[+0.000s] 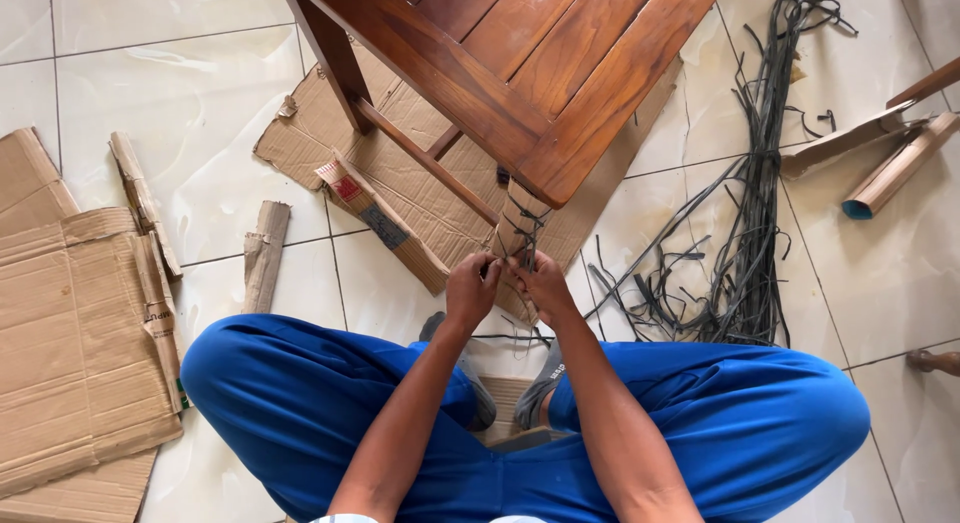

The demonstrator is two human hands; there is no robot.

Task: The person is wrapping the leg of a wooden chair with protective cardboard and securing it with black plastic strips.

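I squat on the tiled floor in blue trousers, facing a brown wooden table [530, 63]. Its near leg [520, 228] is wrapped in cardboard with dark strap wound round it. My left hand [472, 288] and my right hand [540, 283] meet at the bottom of that wrapped leg, fingers closed on the dark strap [527, 223]. The strap ends between my fingers are hidden.
A bundle of loose dark straps [750, 233] lies on the floor to the right. Flattened cardboard [80, 343] is piled at the left, more cardboard [400, 173] lies under the table, and cardboard rolls [895, 173] sit far right.
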